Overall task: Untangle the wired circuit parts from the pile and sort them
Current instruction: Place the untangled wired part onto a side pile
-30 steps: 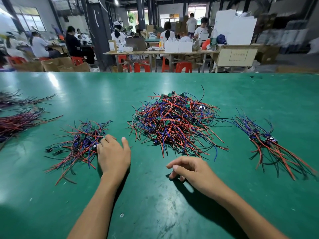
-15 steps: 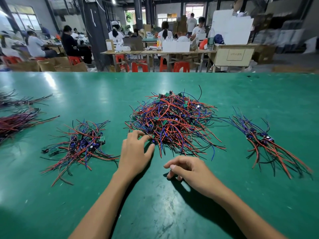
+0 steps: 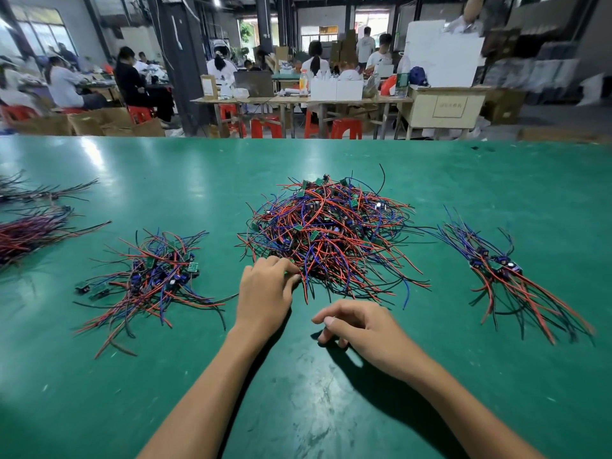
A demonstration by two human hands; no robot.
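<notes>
at the pile's (image 3: 331, 240) near edge, left hand's (image 3: 263, 293) grip pinches wires; right hand (image 3: 361, 329) loosely curled.

The cabinet door label (image 3: 449, 105) carries faint characters, seemingly too blurred to read.

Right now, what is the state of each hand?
Left hand: pinching a part at the near edge of the pile.
Right hand: loosely curled, holding nothing.

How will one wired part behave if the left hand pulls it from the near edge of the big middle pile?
Probably floppy: the wires in the middle pile bend and loop loosely. Likely to snag and drag neighbours, since the strands cross thickly where the left hand touches. Probably light; the boards look tiny.
</notes>
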